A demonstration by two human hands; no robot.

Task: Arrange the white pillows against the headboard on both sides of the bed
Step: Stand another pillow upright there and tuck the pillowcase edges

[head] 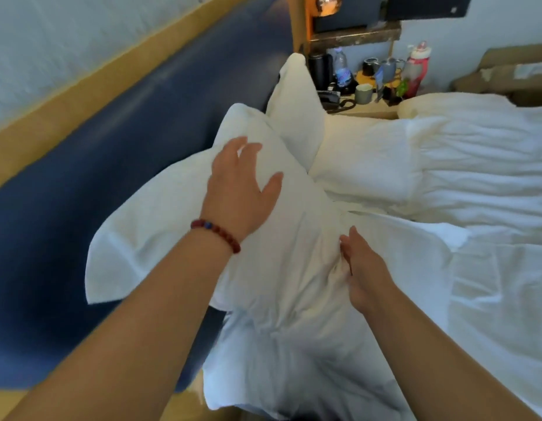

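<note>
Two hands work near pillow (178, 226): left hand (239, 189) spread flat on top, right hand (363, 268) straight-fingered against its side, neither gripping, likely pressing it toward headboard (96, 153). Second pillow (297, 117) beyond left hand, propped against headboard.

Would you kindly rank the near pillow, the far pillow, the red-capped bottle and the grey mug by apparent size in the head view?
1. near pillow (nearness to the camera exaggerates it)
2. far pillow
3. red-capped bottle
4. grey mug
</note>
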